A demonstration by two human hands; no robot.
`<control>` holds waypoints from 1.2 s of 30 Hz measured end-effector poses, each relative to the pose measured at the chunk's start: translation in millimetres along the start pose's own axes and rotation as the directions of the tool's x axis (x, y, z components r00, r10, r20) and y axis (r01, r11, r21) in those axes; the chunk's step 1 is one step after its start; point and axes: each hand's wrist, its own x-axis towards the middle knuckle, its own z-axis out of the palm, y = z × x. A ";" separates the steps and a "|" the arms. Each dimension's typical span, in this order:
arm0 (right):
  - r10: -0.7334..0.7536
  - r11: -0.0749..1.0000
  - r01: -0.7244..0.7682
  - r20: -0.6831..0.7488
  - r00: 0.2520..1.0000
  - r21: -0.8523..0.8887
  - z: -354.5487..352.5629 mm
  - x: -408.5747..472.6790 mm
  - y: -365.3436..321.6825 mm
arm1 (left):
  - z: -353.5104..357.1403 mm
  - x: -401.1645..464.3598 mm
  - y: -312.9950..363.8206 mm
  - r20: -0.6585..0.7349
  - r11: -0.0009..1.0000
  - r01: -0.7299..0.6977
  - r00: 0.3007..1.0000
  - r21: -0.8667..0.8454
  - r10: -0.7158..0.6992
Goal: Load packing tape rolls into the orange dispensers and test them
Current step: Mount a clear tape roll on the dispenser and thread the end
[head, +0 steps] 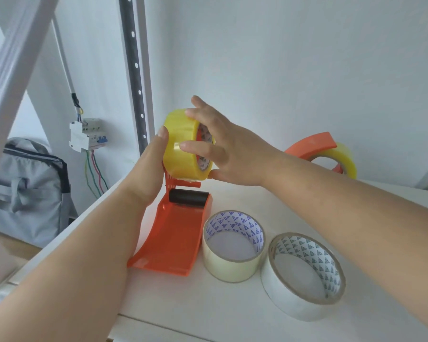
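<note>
While gripped—yellow tape roll (183, 146), seemingly seated.

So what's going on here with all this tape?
A person is fitting a yellow tape roll onto an orange dispenser standing on a white table. The left hand steadies the dispenser and roll from the side, while the right hand presses the roll on. Two pale rolls lie flat, unloaded, beside it. Farther back, a second dispenser already carries a yellow roll.
</note>
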 end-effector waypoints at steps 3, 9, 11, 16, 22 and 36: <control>0.065 0.995 -0.069 0.061 0.996 0.067 -0.4 2.1 0.5 | 1.5 1.7 -0.8 -0.044 1.000 -0.026 0.999 0.016 0.027; 0.371 0.839 -0.423 0.210 0.905 0.341 -19.0 5.6 -7.6 | -2.2 3.6 -4.8 -0.116 0.998 -0.015 0.993 0.066 0.022; 0.454 0.749 -0.537 0.290 0.842 0.387 -23.3 8.2 -9.1 | -2.3 2.5 -4.6 -0.144 0.992 0.036 0.989 0.120 -0.019; 0.635 0.491 -0.794 0.477 0.608 0.359 -20.8 12.5 -14.3 | -7.9 3.9 -8.5 -0.225 0.992 0.065 0.974 0.107 -0.040; 0.605 0.284 -0.802 0.550 0.575 0.526 -12.8 10.9 -14.3 | -2.8 1.7 -4.0 -0.177 0.996 -0.016 0.984 0.093 0.032; 0.509 0.653 -0.638 0.387 0.769 0.408 -22.5 13.5 -27.0 | -7.9 -10.2 12.5 -0.166 1.000 0.014 0.986 -0.025 -0.018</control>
